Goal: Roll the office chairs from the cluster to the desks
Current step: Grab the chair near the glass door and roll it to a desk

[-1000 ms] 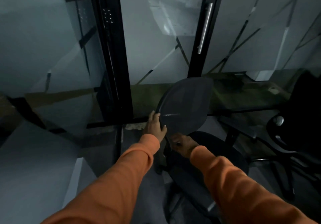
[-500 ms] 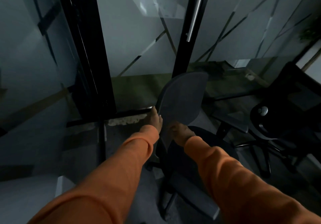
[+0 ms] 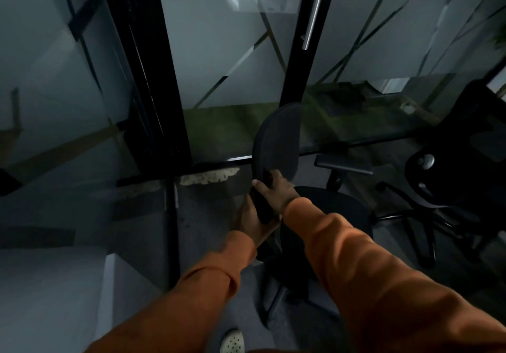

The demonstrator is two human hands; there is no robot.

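Dim room, viewed from above. The office chair point(image 3: 328, 210) was recorded at centre frame, close against a glass partition point(image 3: 227, 51), its backrest point(image 3: 276, 136) seen almost edge-on and its round black seat point(image 3: 336, 204) just right of centre. Part of its base was made out below the seat, in shadow.

The right hand point(image 3: 278, 189) was noted gripping the left edge of the backrest, fingers wrapped over the rim and thumb laid on the near side. The left hand point(image 3: 250, 222) was seen directly below it, closed round the lower end of the backrest; its fingers were mostly hidden behind the dark panel. The two hands were nearly touching. Both forearms were covered by orange sleeves point(image 3: 364, 265), entering from the bottom of the frame.

A padded armrest point(image 3: 343, 165) was observed just right of the backrest. A second chair point(image 3: 449, 182), black with a chrome-tipped knob, was logged at the right edge, near the first but apart from it.

A thick black frame post point(image 3: 147, 73) was recorded in the upper left, and a steel door handle point(image 3: 315, 10) on a narrower post at upper centre. Grey carpet floor point(image 3: 208, 215) was seen beneath. A pale perforated shoe point(image 3: 232, 340) was noted at the bottom edge.
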